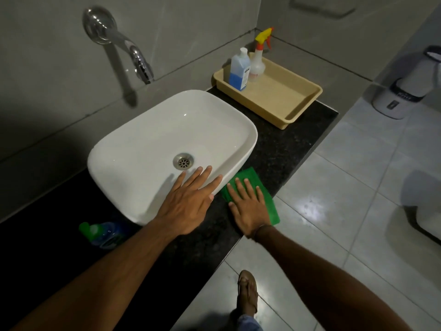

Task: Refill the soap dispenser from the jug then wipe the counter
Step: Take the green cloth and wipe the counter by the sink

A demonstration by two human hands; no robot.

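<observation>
Right hand (249, 206) pressed flat, fingers released, on green rectangular cloth (267, 199); left hand (191, 201), at 9 o'clock, lies open on white ceramic basin (148, 139).

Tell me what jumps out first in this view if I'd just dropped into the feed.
The white basin dominates the middle of the dark counter, with the left hand lying flat across its near rim. Just right of it, the right hand presses flat on a green cloth at the counter's front edge. Further back sits a beige tray holding a blue-liquid bottle and a yellow-topped spray bottle.
</observation>
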